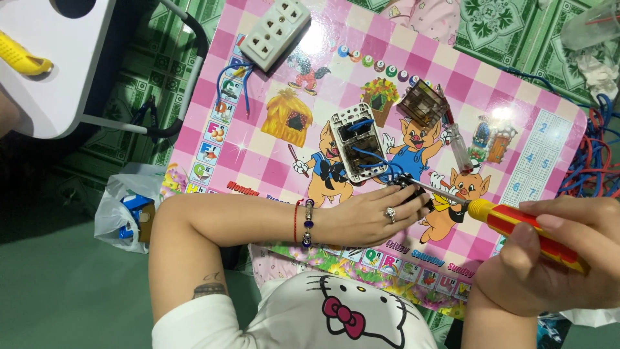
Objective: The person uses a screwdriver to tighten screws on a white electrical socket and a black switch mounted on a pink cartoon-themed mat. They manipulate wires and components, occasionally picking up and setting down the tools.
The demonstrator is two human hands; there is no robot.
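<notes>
Two hands work near the front edge of a pink checkered cartoon-printed tabletop (271, 155): right hand (549, 258) clamped on a red-and-yellow-handled screwdriver (516, 226); left hand (371, 213) pinning a small black wired part (407, 183), blue wires running to an open white switch module (356, 147).

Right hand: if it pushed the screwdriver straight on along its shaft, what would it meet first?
The right hand points the screwdriver up-left. Its tip already sits at the small black part under the left hand's fingertips, so that comes first. Just beyond lies the white switch module with blue wires, though depth is hard to judge.
</notes>
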